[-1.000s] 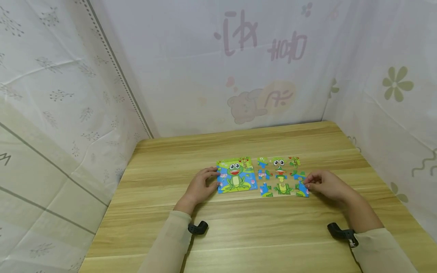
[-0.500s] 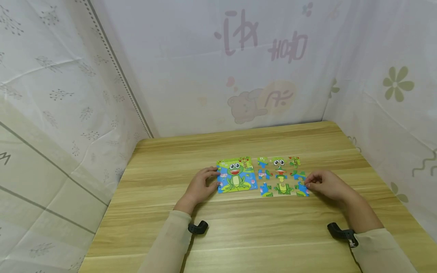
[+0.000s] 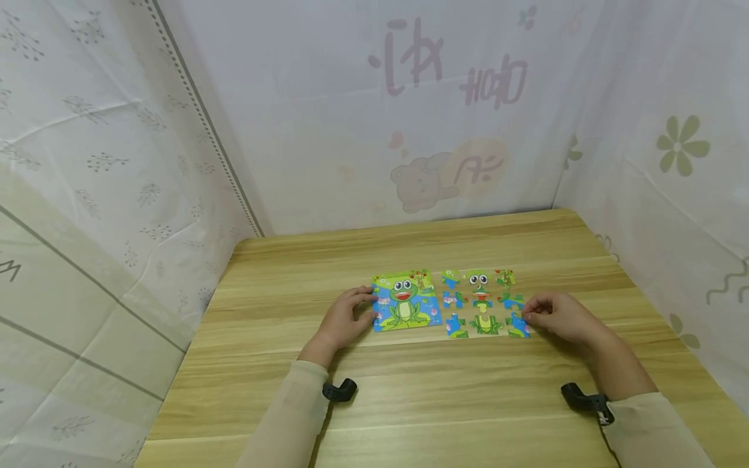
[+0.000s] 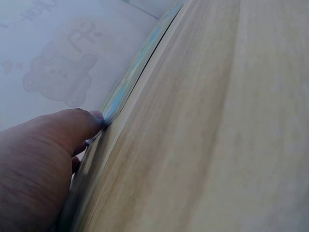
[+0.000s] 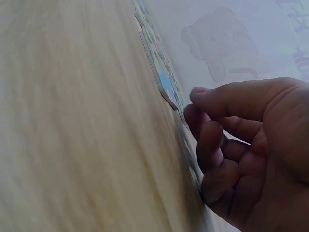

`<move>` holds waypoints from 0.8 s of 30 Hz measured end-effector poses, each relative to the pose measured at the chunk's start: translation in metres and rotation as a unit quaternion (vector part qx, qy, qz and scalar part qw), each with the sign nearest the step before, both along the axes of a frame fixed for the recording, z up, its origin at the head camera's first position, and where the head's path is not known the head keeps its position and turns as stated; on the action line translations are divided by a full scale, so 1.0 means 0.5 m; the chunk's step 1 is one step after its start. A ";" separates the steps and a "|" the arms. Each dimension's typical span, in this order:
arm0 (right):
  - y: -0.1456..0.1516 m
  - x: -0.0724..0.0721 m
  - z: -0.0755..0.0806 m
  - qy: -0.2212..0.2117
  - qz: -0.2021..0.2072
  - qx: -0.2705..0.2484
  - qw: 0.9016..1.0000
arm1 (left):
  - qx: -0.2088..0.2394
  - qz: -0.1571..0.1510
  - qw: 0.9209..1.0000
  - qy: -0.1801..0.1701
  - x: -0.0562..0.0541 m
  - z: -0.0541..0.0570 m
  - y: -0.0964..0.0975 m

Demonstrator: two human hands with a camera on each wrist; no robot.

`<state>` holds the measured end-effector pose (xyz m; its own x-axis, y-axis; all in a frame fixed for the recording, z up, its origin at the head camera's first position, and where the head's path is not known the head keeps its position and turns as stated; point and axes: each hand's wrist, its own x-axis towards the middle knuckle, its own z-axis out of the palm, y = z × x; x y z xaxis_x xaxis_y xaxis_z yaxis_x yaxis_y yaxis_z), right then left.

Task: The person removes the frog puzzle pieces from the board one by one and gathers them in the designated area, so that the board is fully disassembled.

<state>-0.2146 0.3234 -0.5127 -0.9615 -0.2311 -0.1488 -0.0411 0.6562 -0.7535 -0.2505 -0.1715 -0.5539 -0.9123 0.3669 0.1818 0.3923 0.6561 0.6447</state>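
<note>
A square frog puzzle board (image 3: pixel 406 302) lies flat on the table, its picture whole. At its left edge rests my left hand (image 3: pixel 342 322), fingers relaxed; in the left wrist view the thumb (image 4: pixel 79 123) touches the board's near corner. Right of the board, several loose frog puzzle pieces lie in three spaced rows, including the eyes piece (image 3: pixel 478 279) and the feet piece (image 3: pixel 485 324). My right hand (image 3: pixel 562 317) is beside the lower right corner piece (image 3: pixel 518 326), fingers loosely curled. The right wrist view shows thumb and forefinger close to that piece, nothing visible between them.
The wooden table (image 3: pixel 433 403) extends around the puzzle. White printed curtains (image 3: pixel 328 130) hang behind and at both sides. A black strap mount (image 3: pixel 341 390) sits on the left wrist, with another mount (image 3: pixel 587 400) on the right.
My right fingertips have drawn back very slightly to the right, uncovering more of the lower right corner piece. My left hand and the board stay put.
</note>
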 end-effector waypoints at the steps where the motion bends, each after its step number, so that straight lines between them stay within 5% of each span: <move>1: -0.001 0.000 0.002 -0.005 -0.001 -0.006 1.000 | -0.001 0.000 1.000 0.000 -0.001 -0.001 0.001; 5: -0.008 -0.004 0.016 -0.001 -0.012 0.000 1.000 | 0.001 -0.002 1.000 0.002 -0.002 -0.003 0.004; 13: -0.030 -0.032 0.043 0.079 -0.007 0.034 0.996 | 0.010 0.001 1.000 -0.006 0.000 -0.004 0.005; 24: -0.078 -0.062 0.060 0.116 -0.001 0.044 0.992 | 0.088 0.020 0.996 -0.028 0.001 -0.006 -0.006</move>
